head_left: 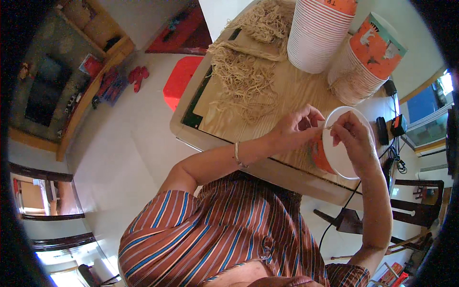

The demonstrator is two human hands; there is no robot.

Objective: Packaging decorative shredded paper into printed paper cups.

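A paper tub (343,155), white inside and orange outside, stands at the table's near right, its round mouth turned up toward me. At the left side of its rim, my left hand (302,125) is closed, fingers curled; what lies between its fingertips is hidden. My right hand (353,136) reaches over the mouth in a pinch beside the left thumb. A short tan strand of twine (328,127) shows between the two hands at the rim. Beyond the left hand lies a loose heap of tan twine (246,79).
A tall stack of white tubs (315,36) and a shorter stack of orange tubs (366,67) stand at the far right. Black adapters and cables (394,126) lie along the right edge. A red stool (181,82) is left of the table; a dark chair (416,203) is at right.
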